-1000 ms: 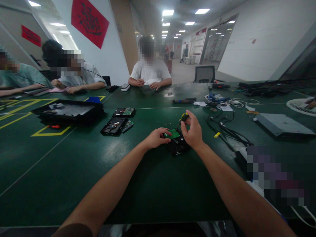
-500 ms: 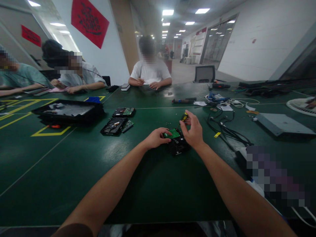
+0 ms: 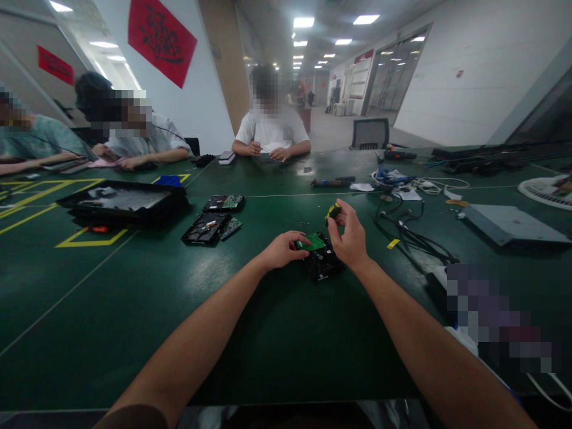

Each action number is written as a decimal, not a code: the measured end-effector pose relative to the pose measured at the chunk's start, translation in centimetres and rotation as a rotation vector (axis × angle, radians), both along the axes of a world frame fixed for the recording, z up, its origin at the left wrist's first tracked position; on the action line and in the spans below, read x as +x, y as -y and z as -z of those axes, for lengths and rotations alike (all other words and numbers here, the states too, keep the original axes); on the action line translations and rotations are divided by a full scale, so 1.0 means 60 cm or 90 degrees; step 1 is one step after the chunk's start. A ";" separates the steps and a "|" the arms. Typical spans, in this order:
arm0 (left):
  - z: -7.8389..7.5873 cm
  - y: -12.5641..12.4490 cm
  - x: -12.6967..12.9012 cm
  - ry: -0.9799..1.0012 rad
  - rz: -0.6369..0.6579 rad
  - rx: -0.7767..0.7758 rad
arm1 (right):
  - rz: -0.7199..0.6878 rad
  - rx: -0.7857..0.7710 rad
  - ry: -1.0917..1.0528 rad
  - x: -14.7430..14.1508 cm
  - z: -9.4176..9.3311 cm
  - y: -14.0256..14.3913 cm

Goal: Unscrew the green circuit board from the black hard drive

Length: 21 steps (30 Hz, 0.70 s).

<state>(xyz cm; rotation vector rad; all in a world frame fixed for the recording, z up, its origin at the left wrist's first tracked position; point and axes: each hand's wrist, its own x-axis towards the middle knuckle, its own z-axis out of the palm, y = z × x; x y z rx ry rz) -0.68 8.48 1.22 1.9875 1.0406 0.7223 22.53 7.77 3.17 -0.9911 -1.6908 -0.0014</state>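
Observation:
A black hard drive [image 3: 322, 266] with a green circuit board [image 3: 314, 241] on its top lies on the table before me. My left hand [image 3: 286, 249] grips the drive's left side, thumb and fingers closed at the edge of the board. In my right hand [image 3: 350, 238], thumb and fingers pinch the handle of a yellow and black screwdriver [image 3: 333, 211]. Its shaft points down toward the board's right side; where the tip meets the drive is hard to make out. Several tiny screws [image 3: 304, 223] lie just behind the drive.
To the left are an opened drive case [image 3: 206, 228], a loose circuit board [image 3: 231, 227], another hard drive [image 3: 224, 202] and a large black tray [image 3: 127, 199]. At right lie black cables [image 3: 411, 238] and a grey metal box [image 3: 513, 225]. A person [image 3: 271, 128] sits opposite; others sit at left.
The screwdriver handle has turned slightly in my right fingers, showing its yellow part differently. My left hand and the hard drive stay in place.

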 end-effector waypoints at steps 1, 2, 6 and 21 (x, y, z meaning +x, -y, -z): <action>0.000 0.000 0.000 0.001 -0.001 -0.003 | 0.004 0.001 0.006 0.000 0.000 0.000; 0.000 0.000 0.000 0.002 0.000 -0.005 | 0.008 0.003 0.014 0.001 -0.001 0.000; -0.002 0.002 0.000 0.001 0.002 -0.004 | 0.005 0.003 0.031 0.000 -0.004 0.004; 0.005 -0.003 -0.002 0.004 0.008 0.010 | -0.006 -0.016 -0.001 -0.003 -0.006 0.005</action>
